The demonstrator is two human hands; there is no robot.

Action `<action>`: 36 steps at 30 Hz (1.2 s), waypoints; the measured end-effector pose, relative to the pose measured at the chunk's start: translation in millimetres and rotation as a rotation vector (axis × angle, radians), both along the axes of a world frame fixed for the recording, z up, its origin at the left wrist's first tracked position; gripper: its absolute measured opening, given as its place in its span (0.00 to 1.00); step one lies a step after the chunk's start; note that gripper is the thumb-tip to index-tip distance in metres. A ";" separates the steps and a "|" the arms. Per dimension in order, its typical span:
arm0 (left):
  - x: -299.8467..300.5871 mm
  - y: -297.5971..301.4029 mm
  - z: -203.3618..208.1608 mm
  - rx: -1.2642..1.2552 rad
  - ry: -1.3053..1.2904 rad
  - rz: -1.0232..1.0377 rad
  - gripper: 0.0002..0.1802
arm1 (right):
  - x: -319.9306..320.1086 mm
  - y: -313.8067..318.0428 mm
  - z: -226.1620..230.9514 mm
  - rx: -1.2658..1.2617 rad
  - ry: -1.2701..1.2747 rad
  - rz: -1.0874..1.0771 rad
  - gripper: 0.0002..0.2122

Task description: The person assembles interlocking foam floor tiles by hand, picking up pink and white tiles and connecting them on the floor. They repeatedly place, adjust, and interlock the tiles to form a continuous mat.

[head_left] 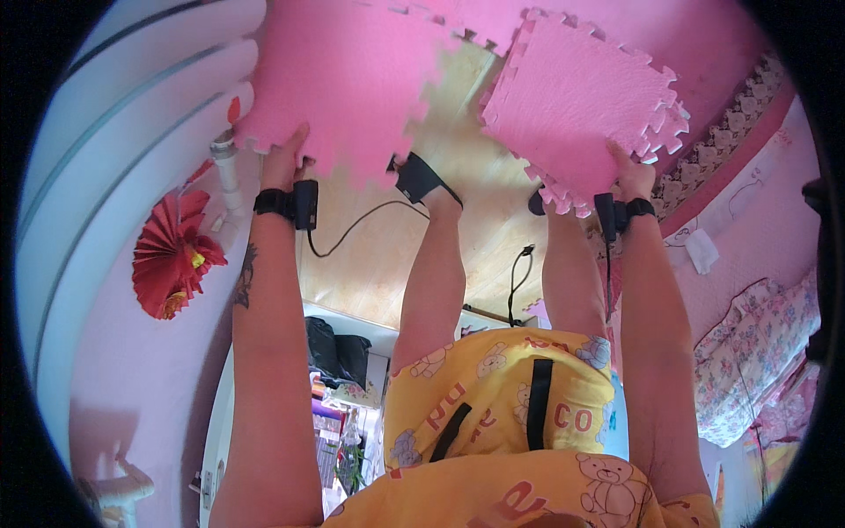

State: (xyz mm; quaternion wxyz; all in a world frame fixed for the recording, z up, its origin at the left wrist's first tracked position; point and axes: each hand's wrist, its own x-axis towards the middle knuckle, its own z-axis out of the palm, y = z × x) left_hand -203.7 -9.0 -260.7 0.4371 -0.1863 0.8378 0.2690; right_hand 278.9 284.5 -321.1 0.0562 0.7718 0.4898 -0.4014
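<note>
My left hand (286, 160) grips the toothed edge of a large pink foam puzzle mat (343, 79) that lies over the wooden floor (396, 255). My right hand (632, 176) is closed on the near edge of a stack of pink foam mat tiles (576, 101), which sits tilted to the right of the large mat. A strip of bare floor shows between the two mats. Both wrists carry black bands with small black devices. My legs run up the middle of the view, with a foot in a black slipper (421, 179) at the large mat's edge.
A black cable (352, 227) trails across the floor and a second one (515, 282) lies near my right leg. On the pink wall at left are a red paper fan (172, 255) and a white pipe (227, 172). Floral bedding (757, 352) lies at right.
</note>
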 end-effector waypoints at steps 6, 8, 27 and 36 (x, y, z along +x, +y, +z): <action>23.6 -87.9 85.5 -0.160 -0.324 -0.358 0.36 | -15.2 2.7 27.8 0.076 0.194 -0.022 0.21; 56.4 -96.8 122.9 -0.313 -0.346 -0.253 0.31 | -16.6 -7.7 57.0 -0.040 0.208 -0.099 0.18; 402.6 316.0 484.6 0.685 -0.278 -0.366 0.14 | 179.6 38.3 514.2 0.637 0.429 -0.373 0.14; 602.4 482.1 455.6 1.135 -0.466 -0.705 0.30 | 387.6 108.4 475.9 0.762 0.768 -1.146 0.11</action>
